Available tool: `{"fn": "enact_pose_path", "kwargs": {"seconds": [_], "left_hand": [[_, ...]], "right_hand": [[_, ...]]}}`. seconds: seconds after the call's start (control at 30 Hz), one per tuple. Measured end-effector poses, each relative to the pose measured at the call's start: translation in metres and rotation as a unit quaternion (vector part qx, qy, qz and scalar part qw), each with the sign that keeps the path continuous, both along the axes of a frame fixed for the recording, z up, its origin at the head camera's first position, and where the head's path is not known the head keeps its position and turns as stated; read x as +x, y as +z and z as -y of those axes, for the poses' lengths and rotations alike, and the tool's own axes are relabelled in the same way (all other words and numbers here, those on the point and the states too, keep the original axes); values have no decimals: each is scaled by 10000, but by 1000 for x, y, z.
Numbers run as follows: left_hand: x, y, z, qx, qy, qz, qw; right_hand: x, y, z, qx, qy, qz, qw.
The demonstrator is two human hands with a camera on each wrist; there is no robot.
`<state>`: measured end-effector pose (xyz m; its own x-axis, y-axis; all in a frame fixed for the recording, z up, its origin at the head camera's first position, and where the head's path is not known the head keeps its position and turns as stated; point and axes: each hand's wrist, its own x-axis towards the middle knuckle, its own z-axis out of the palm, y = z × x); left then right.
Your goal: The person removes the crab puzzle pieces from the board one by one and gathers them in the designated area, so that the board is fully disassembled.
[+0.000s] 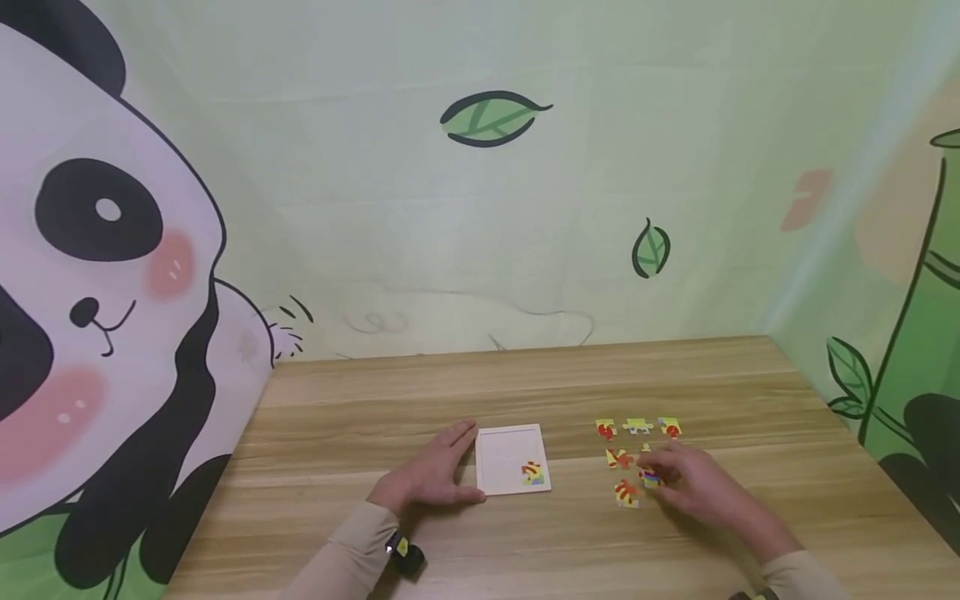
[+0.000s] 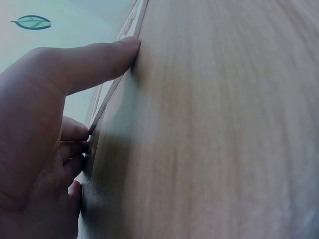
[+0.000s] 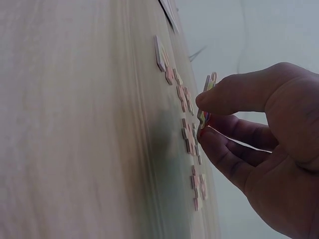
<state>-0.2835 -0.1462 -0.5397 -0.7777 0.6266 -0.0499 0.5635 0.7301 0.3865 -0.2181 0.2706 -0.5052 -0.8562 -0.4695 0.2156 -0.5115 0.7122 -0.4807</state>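
My right hand pinches a jigsaw puzzle piece between thumb and fingers. The right wrist view shows this piece held on edge, just off the table, its face partly hidden by the thumb. Around the hand lie loose pieces in yellow, red and white, such as a red-patterned piece and a yellow-and-white piece. My left hand touches the left side of a white puzzle tray, thumb at its near corner, fingers by the far one. One piece sits in the tray's near right corner.
Everything lies on a wood-grain table. Behind it stands a pale green wall painted with leaves and a large panda. On the left wrist is a black strap device.
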Motion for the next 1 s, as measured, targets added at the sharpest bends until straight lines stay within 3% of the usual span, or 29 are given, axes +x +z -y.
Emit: {"fn": "enact_pose_path", "kwargs": {"seconds": [0.7,1.0], "left_hand": [[1,-1,1,9,31,18,10000],[0,0,-1,11,50,33,10000]], "right_hand": [[7,-9,-11,376,-231,-7,9990],[9,-7,-13,404,-126,138,9990]]}}
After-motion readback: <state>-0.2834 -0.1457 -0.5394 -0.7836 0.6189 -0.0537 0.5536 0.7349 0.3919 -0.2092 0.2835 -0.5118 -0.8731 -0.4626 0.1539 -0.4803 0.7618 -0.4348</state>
